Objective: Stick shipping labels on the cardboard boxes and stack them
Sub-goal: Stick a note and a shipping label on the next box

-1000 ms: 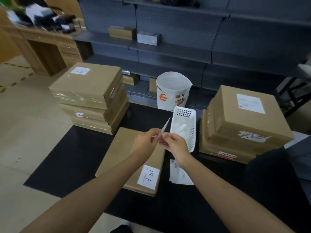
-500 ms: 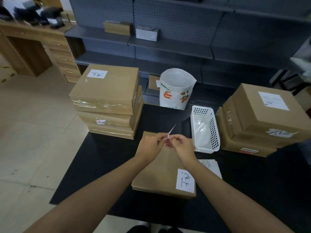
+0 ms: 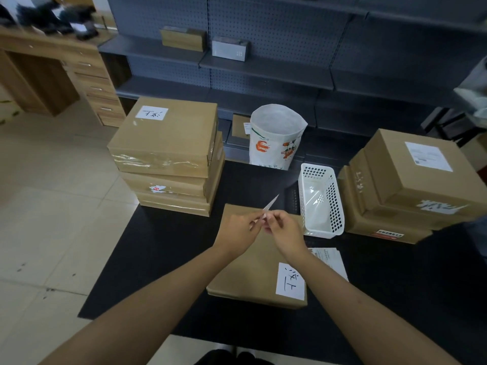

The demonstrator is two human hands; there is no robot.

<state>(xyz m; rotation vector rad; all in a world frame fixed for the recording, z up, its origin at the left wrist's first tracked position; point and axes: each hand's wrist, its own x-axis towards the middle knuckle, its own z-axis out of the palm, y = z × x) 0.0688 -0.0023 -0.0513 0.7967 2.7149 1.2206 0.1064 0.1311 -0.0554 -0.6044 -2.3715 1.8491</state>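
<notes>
Head view: both hands meet over the middle of the black counter [image 3: 158,248]
Left hand [image 3: 238,231]: fingers curled, pinching the lower end of a thin white label [image 3: 268,206] seen nearly edge-on
Right hand [image 3: 283,229]: fingertips curled in against the same label, touching the left hand's fingertips
Label: held in the air between the two hands, its free end pointing up and away from them
Flat cardboard box [image 3: 250,270]: lies on the counter directly beneath both hands and wrists, a white handwritten sticker [image 3: 290,281] on its near corner, under the right forearm
Loose sheets [image 3: 330,260]: white printed papers on the counter just right of the right wrist, partly under the forearm
White basket [image 3: 320,204]: perforated plastic, just beyond and right of the right hand, standing on the counter
Left stack [image 3: 168,154]: three cardboard boxes piled beyond and left of the left hand, a handwritten sticker on the top one
Right stack [image 3: 405,188]: cardboard boxes well right of the right hand, past the basket, with a printed shipping label [image 3: 428,156] on the top box
Printed bag [image 3: 275,139]: white, standing open beyond the hands at the counter's far edge
Shelving [image 3: 263,67]: grey, behind the counter, carrying a few small boxes
Wooden desk [image 3: 52,72]: far left of the hands, on the tiled floor
</notes>
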